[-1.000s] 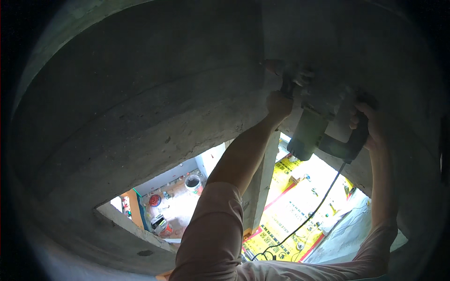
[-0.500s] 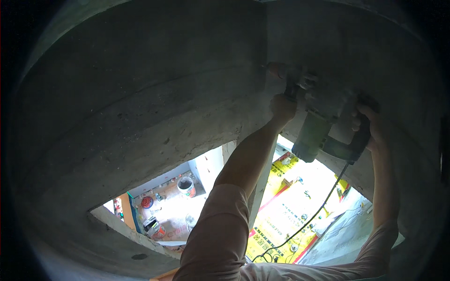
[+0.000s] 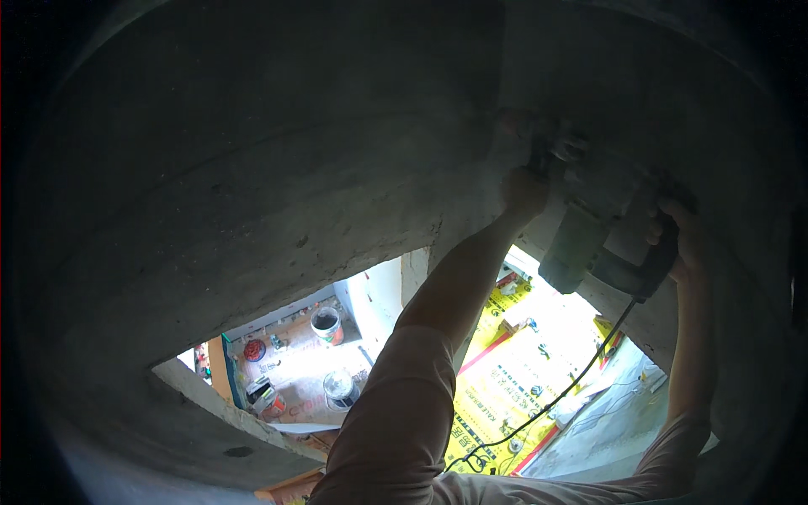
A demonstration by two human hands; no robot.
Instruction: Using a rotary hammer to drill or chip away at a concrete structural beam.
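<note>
A corded rotary hammer drill (image 3: 572, 244) with a greenish body is held up against the dim concrete wall (image 3: 337, 177). My left hand (image 3: 525, 194) is closed round its side handle, close to the front end. Farther right, my right hand (image 3: 680, 231) wraps the rear grip. The drill's nose points left toward the corner where two concrete faces meet; haze and shadow hide its tip, so I cannot tell how deep it sits. From the bottom of the rear grip a black cord (image 3: 581, 374) hangs down toward the floor.
Below the wall's lower edge, bright openings show a floor. Two buckets (image 3: 328, 326), a red round item (image 3: 254, 350) and small debris lie on the left side. Yellow printed floor sheeting (image 3: 497, 412) spreads on the right, with the cord curling over it. A concrete ledge (image 3: 227, 408) runs lower left.
The drill and both hands have shifted slightly right and down in the picture. The view has darkened around the drill, and more of the second bucket shows. Both hands keep their hold.
</note>
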